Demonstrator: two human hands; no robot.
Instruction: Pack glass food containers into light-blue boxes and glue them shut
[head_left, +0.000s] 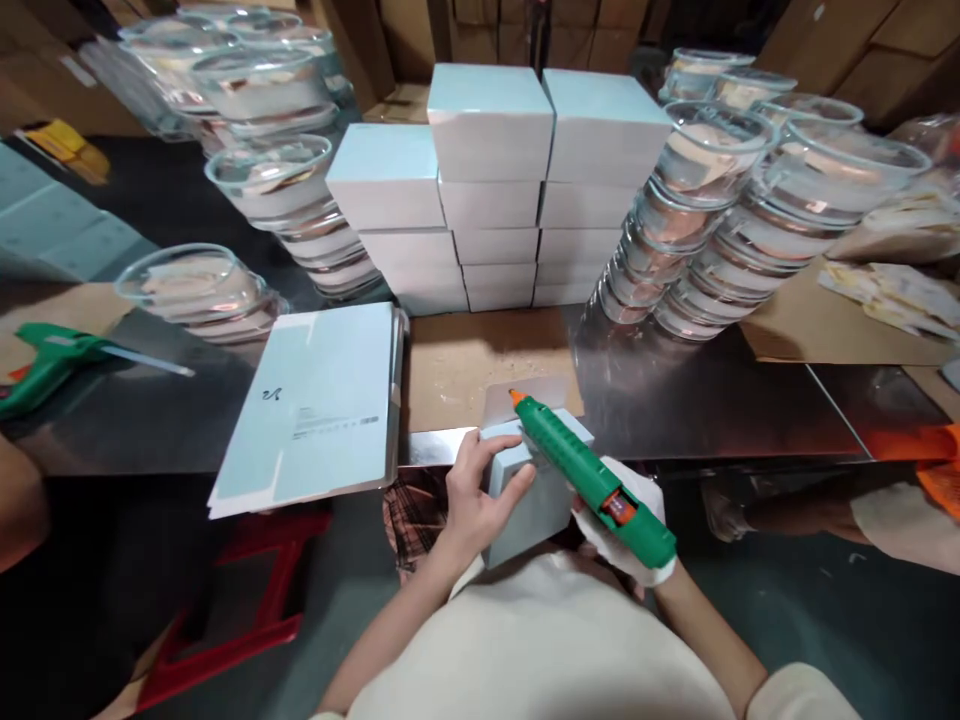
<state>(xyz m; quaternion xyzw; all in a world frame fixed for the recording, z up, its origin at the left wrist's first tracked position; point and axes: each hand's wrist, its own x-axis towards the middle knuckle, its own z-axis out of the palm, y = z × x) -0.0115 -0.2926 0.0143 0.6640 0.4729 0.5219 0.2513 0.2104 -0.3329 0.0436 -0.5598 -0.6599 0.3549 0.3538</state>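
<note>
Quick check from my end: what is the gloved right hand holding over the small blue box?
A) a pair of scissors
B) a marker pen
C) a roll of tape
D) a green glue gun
D: the right hand, in a white glove, grips a green glue gun with its orange nozzle over the small blue box, which the left hand steadies.

light: dim, overhead | glare: metal tabletop (675,400); glass bowls (720,200) | edges: warped; corners blurred, dark

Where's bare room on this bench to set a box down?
Free: the brown board between the flat carton stack and the stacked boxes, and the metal sheet below the right glass bowls. Crowded: the back row, and the near edge, where the left hand holds a box and the right hand a glue gun.
</note>
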